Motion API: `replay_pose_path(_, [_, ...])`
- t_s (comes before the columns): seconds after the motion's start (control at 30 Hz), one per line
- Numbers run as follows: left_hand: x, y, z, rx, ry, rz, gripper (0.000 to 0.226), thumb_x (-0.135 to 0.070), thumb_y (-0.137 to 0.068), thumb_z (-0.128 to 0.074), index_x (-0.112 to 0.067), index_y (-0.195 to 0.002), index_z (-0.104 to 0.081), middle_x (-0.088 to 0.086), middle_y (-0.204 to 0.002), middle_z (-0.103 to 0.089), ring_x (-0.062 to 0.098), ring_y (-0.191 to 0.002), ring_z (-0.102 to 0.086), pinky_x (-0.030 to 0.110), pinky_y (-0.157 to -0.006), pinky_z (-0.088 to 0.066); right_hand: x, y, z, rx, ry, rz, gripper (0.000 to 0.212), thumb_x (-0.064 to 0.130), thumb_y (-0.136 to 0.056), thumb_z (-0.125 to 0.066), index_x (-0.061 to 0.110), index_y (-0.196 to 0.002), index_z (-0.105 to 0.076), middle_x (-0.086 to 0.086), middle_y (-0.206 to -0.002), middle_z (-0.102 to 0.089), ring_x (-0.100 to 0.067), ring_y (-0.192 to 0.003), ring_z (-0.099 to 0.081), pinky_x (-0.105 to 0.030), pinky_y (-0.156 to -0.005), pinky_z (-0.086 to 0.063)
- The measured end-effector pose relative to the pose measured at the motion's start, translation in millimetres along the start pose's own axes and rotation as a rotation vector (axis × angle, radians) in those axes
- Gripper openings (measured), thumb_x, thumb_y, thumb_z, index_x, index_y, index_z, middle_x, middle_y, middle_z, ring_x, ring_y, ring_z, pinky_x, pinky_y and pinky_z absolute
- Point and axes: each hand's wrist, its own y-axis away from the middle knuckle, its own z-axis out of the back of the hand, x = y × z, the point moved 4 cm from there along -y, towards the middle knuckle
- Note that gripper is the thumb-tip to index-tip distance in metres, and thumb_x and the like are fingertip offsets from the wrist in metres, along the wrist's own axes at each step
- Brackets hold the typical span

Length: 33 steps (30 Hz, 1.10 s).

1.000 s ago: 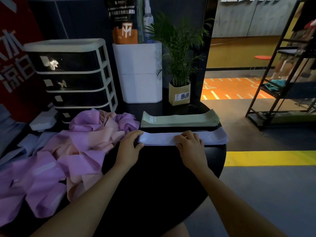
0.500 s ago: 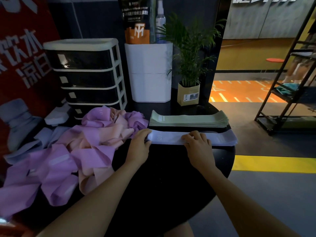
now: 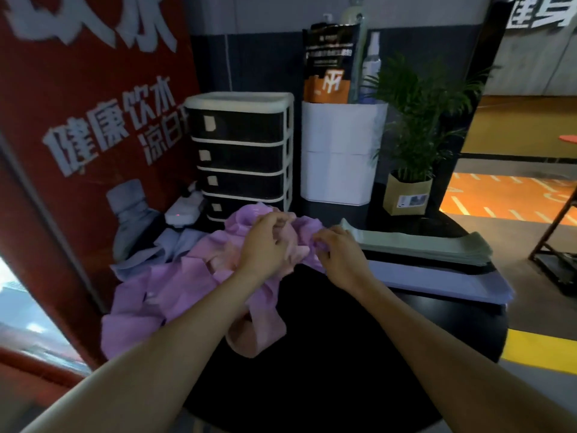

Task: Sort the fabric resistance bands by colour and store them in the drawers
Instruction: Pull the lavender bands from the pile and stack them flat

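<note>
Head view:
- The bench [image 3: 312,354] is a round black top; both forearms reach across it from the near edge.
- A loose pile of purple and pink bands [image 3: 187,276] lies on the left part of the bench, with some pale blue bands [image 3: 162,251] at its far left edge.
- The left hand [image 3: 265,245] rests on top of the pile, fingers curled and gripping a fold of pink and purple fabric.
- The right hand [image 3: 340,257] sits just beside the left hand, at the right edge of the pile, fingertips pinching a purple band.
- A flat stack of green bands [image 3: 421,248] lies on the right part of the bench, beyond the right hand.
- A flat stack of pale lilac bands [image 3: 437,282] lies just in front of the green stack, nearer the person, reaching to the bench's right edge.
- The drawer unit [image 3: 243,157] stands at the back of the bench, behind the pile; it has a white frame and dark drawer fronts, all pushed in.
- A white container [image 3: 340,151] stands to the right of the drawer unit, with a dark pouch and a spray bottle [image 3: 371,60] rising behind it.
- A potted plant [image 3: 412,170] stands to the right of the container.
- A red sign panel [image 3: 78,120] with white characters stands to the left of the bench.
</note>
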Motion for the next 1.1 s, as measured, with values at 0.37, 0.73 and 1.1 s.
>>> replay_pose_path(0.37, [102.0,-18.7,138.6,-0.169,-0.293,0.19,0.031,-0.001,-0.084,-0.058,-0.005,-0.116,-0.059,0.012,-0.119,-0.055,0.023,-0.11,-0.053,0.011,-0.078,-0.029,115.3,-87.8,-69.3,0.055,-0.082,0.185,0.027,0.003,-0.085,-0.052,0.007,-0.108,-0.066,-0.013,-0.111,-0.058,-0.027,-0.103,-0.055,-0.029,-0.092,-0.041])
replay_pose_path(0.73, [191.9,-9.1,165.4,-0.065,-0.277,0.45,0.058,-0.033,-0.073,-0.066,-0.005,-0.122,-0.055,0.017,-0.121,-0.057,0.033,-0.113,-0.054,0.034,-0.094,-0.042,158.7,-145.9,-157.6,0.381,0.005,0.221,0.04,0.018,-0.088,-0.06,0.006,-0.126,-0.054,-0.019,-0.128,-0.052,-0.032,-0.117,-0.051,-0.033,-0.101,-0.039])
replay_pose_path(1.1, [182.0,-14.5,156.7,-0.035,-0.111,0.435,0.023,-0.014,-0.086,-0.063,-0.009,-0.109,-0.061,0.007,-0.104,-0.063,0.021,-0.1,-0.059,0.027,-0.086,-0.043,157.3,-153.2,-175.0,0.375,-0.144,0.192,0.027,0.014,-0.081,-0.068,0.005,-0.106,-0.063,-0.01,-0.094,-0.06,-0.019,-0.085,-0.052,-0.022,-0.07,-0.034])
